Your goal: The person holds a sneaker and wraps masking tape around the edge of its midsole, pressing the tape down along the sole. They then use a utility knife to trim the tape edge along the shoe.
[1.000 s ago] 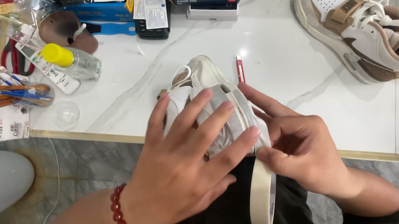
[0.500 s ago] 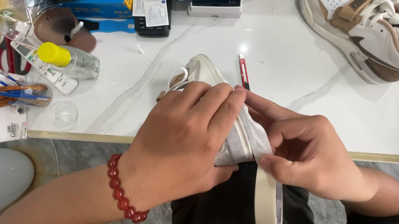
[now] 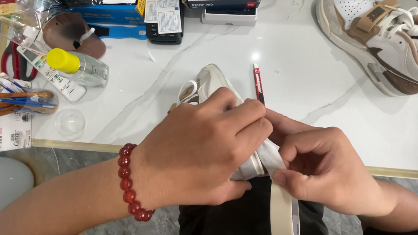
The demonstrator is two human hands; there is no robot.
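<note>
At the near table edge, the white sneaker (image 3: 210, 83) sits under the left hand (image 3: 197, 152), fingers clenched over it, right hand (image 3: 323, 170) pinching masking tape roll (image 3: 284, 218), bare marble tabletop (image 3: 313, 75) beyond.

The scene is seen through a single camera worn on the head, pointed steeply down and slightly forward over the near edge of the white marble worktop (image 3: 319, 85). The left hand (image 3: 197, 152) and right hand (image 3: 328, 169) are caught close up in the lower middle of the frame, with the wearer's lap below them, while the far part of the worktop is taken in along the top edge. No second view is provided, so nothing is shared between views.
</note>
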